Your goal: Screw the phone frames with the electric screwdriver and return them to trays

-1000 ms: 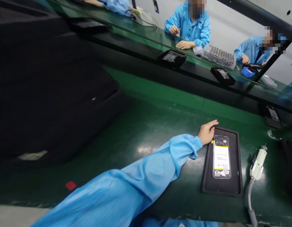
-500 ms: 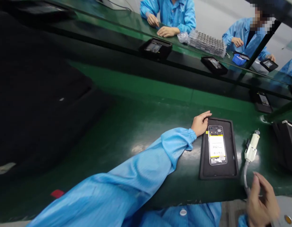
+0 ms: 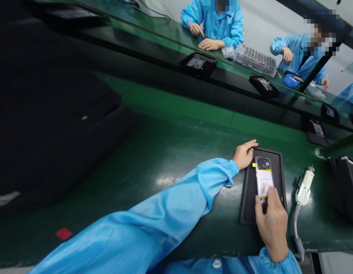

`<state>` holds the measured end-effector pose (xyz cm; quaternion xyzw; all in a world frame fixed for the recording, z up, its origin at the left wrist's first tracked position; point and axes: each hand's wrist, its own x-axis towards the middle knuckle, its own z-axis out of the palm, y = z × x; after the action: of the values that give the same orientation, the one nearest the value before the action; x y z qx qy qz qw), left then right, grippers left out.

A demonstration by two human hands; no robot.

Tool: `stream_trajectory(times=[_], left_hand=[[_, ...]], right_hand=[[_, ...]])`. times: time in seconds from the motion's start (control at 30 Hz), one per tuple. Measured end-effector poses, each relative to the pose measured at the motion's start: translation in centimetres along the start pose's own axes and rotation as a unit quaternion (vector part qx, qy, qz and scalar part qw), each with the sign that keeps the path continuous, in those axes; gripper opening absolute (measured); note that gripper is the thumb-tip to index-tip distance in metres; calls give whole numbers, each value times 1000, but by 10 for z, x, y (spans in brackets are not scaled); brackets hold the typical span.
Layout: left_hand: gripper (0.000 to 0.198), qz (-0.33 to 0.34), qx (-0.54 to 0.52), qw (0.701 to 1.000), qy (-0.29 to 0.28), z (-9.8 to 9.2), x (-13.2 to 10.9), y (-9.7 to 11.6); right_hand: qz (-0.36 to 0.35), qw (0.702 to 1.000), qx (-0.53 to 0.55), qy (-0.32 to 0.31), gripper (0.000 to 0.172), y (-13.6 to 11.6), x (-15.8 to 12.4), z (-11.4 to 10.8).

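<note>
A black tray [image 3: 249, 205] lies on the green table, holding an opened phone [image 3: 264, 179] with a white battery, yellow strips and a dark upper part. My left hand [image 3: 244, 154] rests at the tray's upper left corner, fingers stretched over its rim. Over the phone's lower end is my right hand [image 3: 272, 220], thumb at the left side and fingers on the right part, spread apart; it covers the phone's bottom. Right of the tray lies a white electric screwdriver [image 3: 305, 186] with a grey cable, touched by neither hand.
A black box [image 3: 346, 186] stands at the right edge. Dark cloth [image 3: 50, 114] covers the left. Beyond, a shelf carries black trays with phones [image 3: 263, 86]. Two people in blue sit across, near stacked clear trays [image 3: 254, 60]. A red piece [image 3: 63, 233] lies lower left.
My right hand has moved left and up from beside the screwdriver cable onto the phone's lower end. My left hand stays at the tray corner. The view has shifted slightly.
</note>
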<state>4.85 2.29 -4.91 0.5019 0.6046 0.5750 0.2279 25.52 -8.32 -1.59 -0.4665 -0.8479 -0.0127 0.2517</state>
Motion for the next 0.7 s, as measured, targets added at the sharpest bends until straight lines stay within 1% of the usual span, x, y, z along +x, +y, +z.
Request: stream_trajectory(times=[0.03, 0.1, 0.17, 0.2, 0.23, 0.27, 0.3, 0.4, 0.43, 0.47, 0.53, 0.6, 0.63, 0.7], left_hand=[[39, 1, -1, 1000, 1, 0, 0, 1], [39, 2, -3, 1000, 2, 0, 0, 2], [39, 3, -5, 1000, 4, -1, 0, 2], [39, 3, -5, 1000, 5, -1, 1, 3], [39, 3, -5, 1000, 6, -1, 1, 3], [39, 3, -5, 1000, 6, -1, 1, 3], [39, 4, -5, 1000, 7, -1, 1, 3], [39, 6, -4, 1000, 5, -1, 1, 2], [39, 7, -3, 1000, 5, -1, 1, 2], [39, 9, -2, 1000, 5, -1, 1, 2], [39, 11, 0, 1000, 5, -2, 1, 2], [39, 14, 4, 1000, 5, -2, 1, 1], [39, 15, 6, 1000, 5, -2, 1, 1], [39, 17, 11, 1000, 4, -2, 1, 1]], right_hand=[[25, 999, 25, 16, 47, 5, 2, -4], [115, 987, 86, 66, 49, 15, 5, -12], [220, 956, 164, 107, 51, 22, 8, -16], [257, 940, 196, 110, 52, 25, 9, -17], [275, 932, 214, 104, 52, 26, 9, -17], [272, 933, 215, 98, 52, 27, 8, -16], [254, 941, 198, 101, 52, 28, 7, -15], [174, 966, 131, 137, 50, 31, 2, -8], [157, 972, 116, 135, 52, 32, 1, -5], [145, 977, 100, 121, 55, 34, 0, -2], [119, 989, 66, 65, 68, 35, 0, 6], [77, 997, 27, 16, 80, 33, 0, 13], [53, 999, 11, 6, 82, 32, 1, 16], [13, 1000, -3, -4, 77, 29, 2, 20]])
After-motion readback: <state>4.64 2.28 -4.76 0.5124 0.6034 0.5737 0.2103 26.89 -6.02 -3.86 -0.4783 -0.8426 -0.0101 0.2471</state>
